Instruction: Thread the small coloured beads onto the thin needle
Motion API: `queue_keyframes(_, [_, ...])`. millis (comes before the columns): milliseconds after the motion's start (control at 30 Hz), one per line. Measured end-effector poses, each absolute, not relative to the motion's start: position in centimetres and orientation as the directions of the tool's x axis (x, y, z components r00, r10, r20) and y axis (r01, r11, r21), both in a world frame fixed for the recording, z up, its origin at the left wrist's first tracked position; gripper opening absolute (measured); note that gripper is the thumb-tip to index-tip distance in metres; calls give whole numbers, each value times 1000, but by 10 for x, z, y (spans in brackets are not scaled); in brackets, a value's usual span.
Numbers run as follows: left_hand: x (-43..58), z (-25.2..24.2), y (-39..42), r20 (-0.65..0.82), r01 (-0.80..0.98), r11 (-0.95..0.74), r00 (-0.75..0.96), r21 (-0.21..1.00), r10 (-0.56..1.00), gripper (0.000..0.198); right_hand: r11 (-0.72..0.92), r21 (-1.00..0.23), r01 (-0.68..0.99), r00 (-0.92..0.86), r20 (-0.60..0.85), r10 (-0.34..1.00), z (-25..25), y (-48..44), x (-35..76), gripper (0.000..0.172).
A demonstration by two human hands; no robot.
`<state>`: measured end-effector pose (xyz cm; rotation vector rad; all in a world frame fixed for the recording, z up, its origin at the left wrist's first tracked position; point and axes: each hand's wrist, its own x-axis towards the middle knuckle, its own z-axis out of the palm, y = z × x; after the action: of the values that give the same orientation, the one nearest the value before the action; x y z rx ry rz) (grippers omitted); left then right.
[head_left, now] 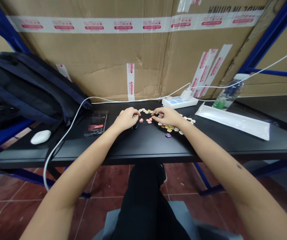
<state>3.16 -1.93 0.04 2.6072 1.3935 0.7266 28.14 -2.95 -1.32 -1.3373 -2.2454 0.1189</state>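
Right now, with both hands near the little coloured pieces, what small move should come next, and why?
Perhaps the left hand could nudge the lone pink piece toward the pink cluster: it lies just beside that hand's fingertips, slightly apart from the others of its colour. Whether that hand already holds something is unclear.

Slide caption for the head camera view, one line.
Left hand and right hand among small colourful pieces on a black table, power strip behind.

The light is even and rather bright; the black table [143,143] shows faint glare, and picture edges look stretched.
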Motion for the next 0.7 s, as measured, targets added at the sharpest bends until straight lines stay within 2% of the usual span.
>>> queue_keyframes(167, [29,7,-25,379,826,-512,407,235,831,25,482,-275,832,-381,350,856,-12,-29,281,23])
queue_keyframes(333, [25,7,-12,388,838,-496,388,230,836,29,406,-211,889,-325,336,884,-9,-30,282,26])
queue_keyframes(433, [26,6,8,379,829,-532,443,172,813,31,421,-234,877,-315,381,869,-9,-31,281,25])
queue_keyframes(533, [33,6,26,303,803,-567,503,183,810,28,397,-274,876,-257,432,864,-8,-32,281,27])
queue_keyframes(700, [50,4,42,264,836,-508,452,207,852,16,368,-302,879,-183,498,847,-7,-33,281,29])
